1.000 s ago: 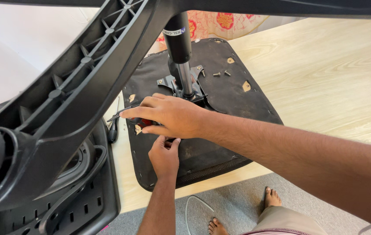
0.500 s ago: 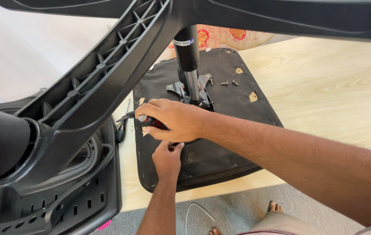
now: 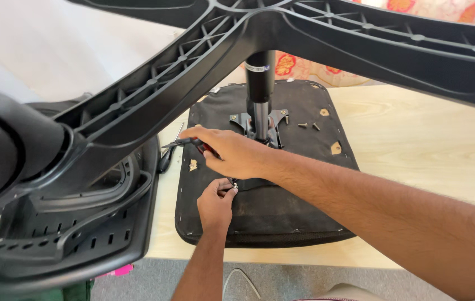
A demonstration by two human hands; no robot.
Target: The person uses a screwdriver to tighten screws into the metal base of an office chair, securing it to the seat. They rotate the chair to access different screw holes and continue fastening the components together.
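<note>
An upturned black chair seat [image 3: 282, 214] lies on a pale wooden table [image 3: 427, 150]. A gas cylinder [image 3: 260, 83] rises from the seat's metal mounting plate [image 3: 242, 119] to the black star base [image 3: 193, 61] overhead. My right hand [image 3: 234, 153] reaches in from the right and grips a tool with a red and black handle [image 3: 177, 142], its dark end pointing left. Just below it, my left hand [image 3: 215, 203] pinches a small metal part [image 3: 234, 185] against the seat's underside.
Loose screws [image 3: 307, 126] lie on the seat near the plate. A black plastic chair back [image 3: 81, 237] rests at the left, partly on the table. A dark-handled tool [image 3: 165, 163] lies between it and the seat. A caster [image 3: 3, 145] looms close at the left.
The view has shifted so the star base fills the top. My right hand has risen slightly and the tool now shows pointing left. My left hand stays on the seat.
</note>
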